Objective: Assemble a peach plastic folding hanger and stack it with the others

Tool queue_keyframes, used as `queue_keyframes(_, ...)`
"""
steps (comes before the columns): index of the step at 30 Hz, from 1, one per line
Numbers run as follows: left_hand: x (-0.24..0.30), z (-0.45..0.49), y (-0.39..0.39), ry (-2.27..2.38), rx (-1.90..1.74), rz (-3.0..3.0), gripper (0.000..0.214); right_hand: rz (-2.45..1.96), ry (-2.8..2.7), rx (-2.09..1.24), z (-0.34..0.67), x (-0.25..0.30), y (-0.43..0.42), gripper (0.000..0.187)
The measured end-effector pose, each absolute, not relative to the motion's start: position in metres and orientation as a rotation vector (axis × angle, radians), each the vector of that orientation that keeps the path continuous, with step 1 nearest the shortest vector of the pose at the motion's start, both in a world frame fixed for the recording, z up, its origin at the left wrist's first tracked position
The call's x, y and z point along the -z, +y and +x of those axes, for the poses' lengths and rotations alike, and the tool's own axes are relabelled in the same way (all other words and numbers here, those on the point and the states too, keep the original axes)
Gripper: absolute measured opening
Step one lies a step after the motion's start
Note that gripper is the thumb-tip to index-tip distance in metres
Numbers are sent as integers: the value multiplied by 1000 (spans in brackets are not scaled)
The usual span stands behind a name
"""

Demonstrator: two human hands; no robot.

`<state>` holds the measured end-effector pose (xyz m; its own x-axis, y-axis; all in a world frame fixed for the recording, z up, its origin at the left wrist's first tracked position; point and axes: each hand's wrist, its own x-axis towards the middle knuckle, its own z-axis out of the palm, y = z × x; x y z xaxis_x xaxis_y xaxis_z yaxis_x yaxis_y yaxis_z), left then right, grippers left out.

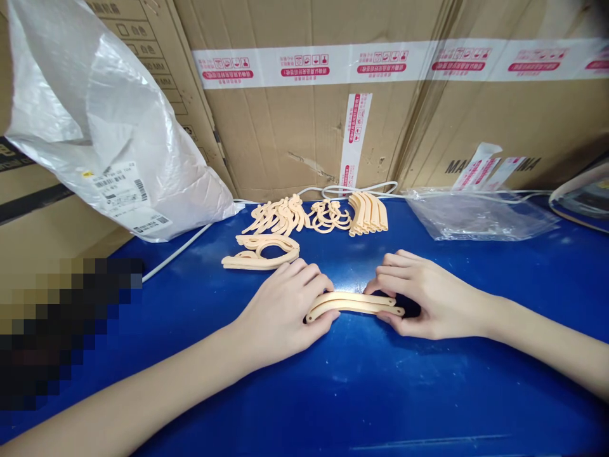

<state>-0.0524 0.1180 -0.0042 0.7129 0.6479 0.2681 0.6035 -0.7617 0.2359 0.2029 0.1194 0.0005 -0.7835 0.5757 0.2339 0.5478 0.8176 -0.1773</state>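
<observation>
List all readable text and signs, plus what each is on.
"MA" and "NA": right carton, the letters between hidden by tape scraps.
"50 MM" and "MM": left carton; its Chinese characters are too blurred.
"请确认商品完好后签收!" (likely reading), plus handling icons: white tape; finer print unreadable.
White bag: label too small to read.
Lettering at left edge: cut off, unreadable.
Held cream pieces: none visible.

My bare forearms (166, 386) slant inward from both sides. My left hand (285, 304) and right hand (419, 295) face each other, slightly apart, fingers (309, 278) bent, thumbs (320, 326) below, both pinching.
</observation>
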Motion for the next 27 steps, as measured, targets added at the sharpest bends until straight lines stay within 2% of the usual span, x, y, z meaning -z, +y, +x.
queue_keyframes(4,4,-51,116,1061,-534,2789,14,-886,-2689,-47,204,-13,130,26)
queue_keyframes(13,4,-50,115,1050,-529,2777,12,-1080,-2723,615,171,-38,212,29)
queue_keyframes(16,5,-51,115,1044,-524,2773,14,-1181,-2773,603,155,-36,229,24)
queue_keyframes(27,3,-51,114,1027,-478,2771,16,-1451,-2633,517,130,-20,240,25)
